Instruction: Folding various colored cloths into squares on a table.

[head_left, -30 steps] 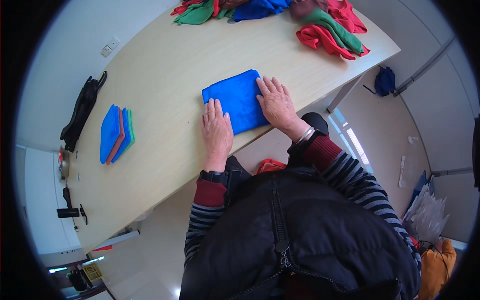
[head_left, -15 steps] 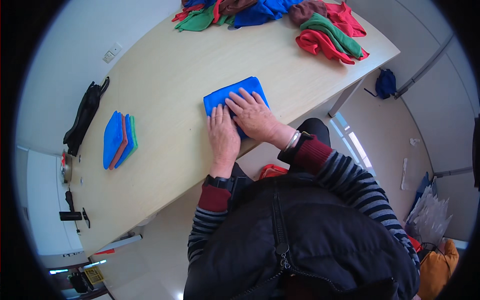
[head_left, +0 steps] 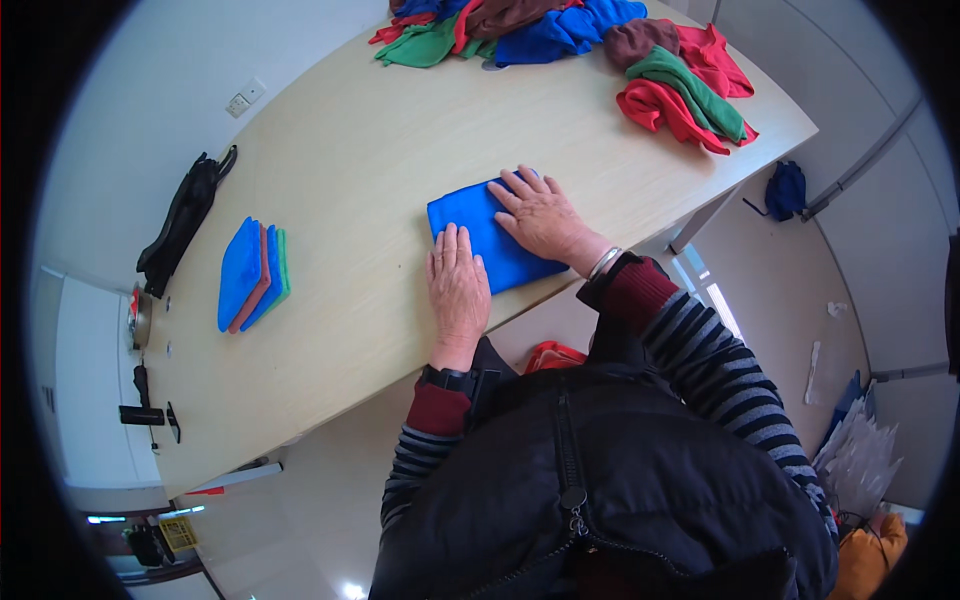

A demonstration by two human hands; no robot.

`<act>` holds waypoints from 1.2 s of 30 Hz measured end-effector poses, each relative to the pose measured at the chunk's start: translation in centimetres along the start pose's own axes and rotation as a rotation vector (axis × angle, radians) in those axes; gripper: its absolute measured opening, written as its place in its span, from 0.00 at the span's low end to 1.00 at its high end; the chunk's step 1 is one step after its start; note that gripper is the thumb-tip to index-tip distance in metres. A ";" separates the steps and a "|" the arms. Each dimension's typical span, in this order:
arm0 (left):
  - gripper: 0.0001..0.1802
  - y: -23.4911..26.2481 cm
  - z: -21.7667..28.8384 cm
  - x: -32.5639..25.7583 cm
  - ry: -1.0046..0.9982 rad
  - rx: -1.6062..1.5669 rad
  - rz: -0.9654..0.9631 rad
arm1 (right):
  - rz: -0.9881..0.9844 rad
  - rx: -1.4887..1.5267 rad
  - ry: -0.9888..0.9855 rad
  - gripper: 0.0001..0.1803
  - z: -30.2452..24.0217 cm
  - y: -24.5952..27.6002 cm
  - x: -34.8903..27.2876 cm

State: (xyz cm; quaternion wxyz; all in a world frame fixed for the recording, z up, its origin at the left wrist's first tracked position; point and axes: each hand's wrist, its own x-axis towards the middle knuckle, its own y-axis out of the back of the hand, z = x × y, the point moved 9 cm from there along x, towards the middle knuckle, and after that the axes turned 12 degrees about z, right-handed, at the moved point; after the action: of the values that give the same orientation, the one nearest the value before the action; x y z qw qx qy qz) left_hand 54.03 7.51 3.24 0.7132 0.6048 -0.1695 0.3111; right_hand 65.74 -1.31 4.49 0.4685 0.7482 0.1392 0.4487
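A folded blue cloth lies flat near the front edge of the light wooden table. My right hand rests palm down on top of it, fingers spread and pointing left. My left hand lies flat on the table at the cloth's left edge, its fingertips touching the blue fabric. Neither hand grips anything. A neat stack of folded cloths, blue on top with orange and green edges showing, sits further to the left.
A heap of unfolded cloths in red, green, blue and brown fills the far right end of the table. A black bag lies at the far left edge. A dark blue bag sits on the floor.
My right hand has slid leftward across the blue cloth from its right edge to its middle. My left hand stayed at the cloth's left edge.
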 end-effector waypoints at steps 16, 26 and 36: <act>0.27 3.1 -1.0 -2.0 0.013 0.074 0.037 | -0.045 -0.056 0.254 0.29 -4.4 0.5 1.7; 0.29 2.7 0.0 -2.1 0.005 -0.042 0.023 | -0.153 0.047 0.225 0.32 -4.0 -1.8 2.4; 0.31 6.2 -0.9 -4.7 -0.080 0.026 -0.015 | -0.277 -0.021 -0.058 0.33 -2.2 -0.7 1.5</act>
State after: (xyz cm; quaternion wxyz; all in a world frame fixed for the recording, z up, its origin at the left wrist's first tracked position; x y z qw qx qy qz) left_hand 46.34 7.75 4.86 0.7001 0.6274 -0.1894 0.2834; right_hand 64.97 1.28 5.04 0.5377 0.7295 0.2227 0.3592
